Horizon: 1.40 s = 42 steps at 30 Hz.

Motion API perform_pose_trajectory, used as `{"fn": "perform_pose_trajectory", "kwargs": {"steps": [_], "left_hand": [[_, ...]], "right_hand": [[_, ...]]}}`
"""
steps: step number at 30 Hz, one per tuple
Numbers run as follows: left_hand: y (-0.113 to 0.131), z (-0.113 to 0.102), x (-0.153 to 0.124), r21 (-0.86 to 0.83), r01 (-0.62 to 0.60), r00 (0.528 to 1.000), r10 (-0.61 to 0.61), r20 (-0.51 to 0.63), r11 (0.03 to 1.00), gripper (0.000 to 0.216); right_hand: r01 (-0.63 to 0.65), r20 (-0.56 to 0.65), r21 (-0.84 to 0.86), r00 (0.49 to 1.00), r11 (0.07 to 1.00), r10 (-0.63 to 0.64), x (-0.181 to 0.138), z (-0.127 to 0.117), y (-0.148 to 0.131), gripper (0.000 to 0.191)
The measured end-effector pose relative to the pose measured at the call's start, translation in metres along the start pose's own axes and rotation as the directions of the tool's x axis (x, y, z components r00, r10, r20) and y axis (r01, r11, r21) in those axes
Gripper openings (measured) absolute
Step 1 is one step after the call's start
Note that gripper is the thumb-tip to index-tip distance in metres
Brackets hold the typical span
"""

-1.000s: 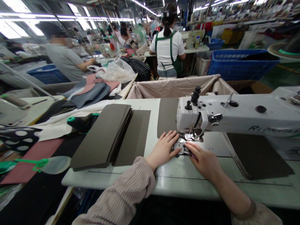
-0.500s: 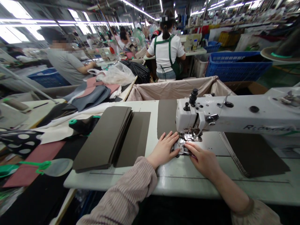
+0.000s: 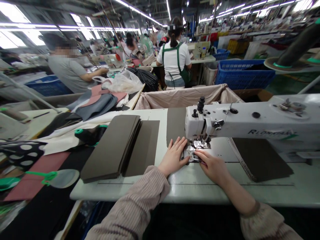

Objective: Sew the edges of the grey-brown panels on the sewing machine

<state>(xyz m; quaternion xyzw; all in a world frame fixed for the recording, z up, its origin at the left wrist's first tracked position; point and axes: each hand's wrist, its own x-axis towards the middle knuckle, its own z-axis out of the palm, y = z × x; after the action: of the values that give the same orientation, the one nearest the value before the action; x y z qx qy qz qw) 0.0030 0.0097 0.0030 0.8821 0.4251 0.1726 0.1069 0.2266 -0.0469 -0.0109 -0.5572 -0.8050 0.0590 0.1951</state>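
Observation:
My left hand (image 3: 174, 157) lies flat with fingers spread, left of the presser foot of the white sewing machine (image 3: 240, 120). Its fingertips reach the near edge of a dark grey-brown panel (image 3: 175, 123) that lies partly behind the machine head. Across from it, my right hand (image 3: 212, 168) has its index finger stretched to the metal plate (image 3: 191, 154) in front of the foot. The other fingers are curled, and a small dark reddish thing shows under them, too little to name. A stack of similar panels (image 3: 112, 143) lies to the left.
Beside that stack lies a flatter panel (image 3: 145, 146). More panels (image 3: 260, 158) sit right of the needle, under the machine arm. A black thread cone (image 3: 87, 135) and fabric pieces are at the left. Beyond the table is a cloth-lined bin (image 3: 175, 98); a co-worker (image 3: 176, 61) sits behind it.
The view has shifted slightly, so the machine and right-hand panels appear further left. Both hands keep nearly the same place at the needle plate.

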Motion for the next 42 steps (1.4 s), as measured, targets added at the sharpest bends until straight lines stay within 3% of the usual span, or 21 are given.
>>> {"fn": "perform_pose_trajectory", "kwargs": {"steps": [13,18,21,24,27,30,33,34,37,39,42], "left_hand": [[-0.005,0.008,0.002,-0.003,-0.013,1.0,0.013,-0.014,1.0,0.079],[0.003,0.0,0.0,0.021,0.02,1.0,-0.02,-0.007,1.0,0.077],[0.026,-0.005,-0.025,0.044,0.074,0.997,-0.073,-0.032,0.996,0.087],[0.054,-0.001,-0.073,0.067,0.048,0.999,-0.049,0.01,0.997,0.109],[0.072,-0.002,-0.125,0.098,-0.061,0.992,0.049,0.118,0.993,0.081],[0.074,-0.029,-0.162,-0.008,-0.167,0.949,0.163,0.271,0.986,0.056],[0.064,-0.083,-0.18,-0.206,-0.235,0.889,0.296,0.35,0.95,0.047],[0.059,-0.103,-0.183,-0.221,-0.227,0.895,0.293,0.335,0.948,0.047],[0.041,-0.153,-0.181,-0.087,-0.108,0.95,0.128,0.286,0.99,0.053],[0.028,-0.166,-0.173,0.044,-0.033,0.94,0.016,0.342,0.999,0.052],[0.024,-0.145,-0.153,0.133,0.028,0.912,-0.08,0.403,0.991,0.069]], "right_hand": [[-0.001,-0.011,0.034,1.0,0.999,0.001,0.001,-0.004,-0.005,0.047],[0.008,-0.044,0.036,0.999,0.999,-0.006,0.0,-0.005,-0.006,0.046],[0.014,-0.06,0.028,0.998,0.999,-0.012,-0.001,-0.006,-0.006,0.044],[0.028,-0.065,0.029,0.998,0.999,-0.026,-0.002,-0.01,-0.005,0.044],[0.061,-0.032,0.037,0.998,0.997,-0.06,-0.002,-0.017,-0.008,0.045],[0.134,0.073,0.069,0.988,0.989,-0.139,-0.01,-0.024,-0.017,0.052],[0.159,0.175,0.092,0.969,0.983,-0.173,-0.031,-0.029,-0.031,0.059],[0.141,0.198,0.089,0.968,0.986,-0.156,-0.042,-0.03,-0.035,0.059],[0.063,0.239,0.102,0.967,0.993,-0.086,-0.076,-0.031,-0.046,0.054],[0.025,0.244,0.157,0.968,0.987,-0.063,-0.096,-0.034,-0.049,0.052],[-0.055,0.183,0.32,0.983,0.946,-0.005,-0.116,-0.043,-0.044,0.047]]}}
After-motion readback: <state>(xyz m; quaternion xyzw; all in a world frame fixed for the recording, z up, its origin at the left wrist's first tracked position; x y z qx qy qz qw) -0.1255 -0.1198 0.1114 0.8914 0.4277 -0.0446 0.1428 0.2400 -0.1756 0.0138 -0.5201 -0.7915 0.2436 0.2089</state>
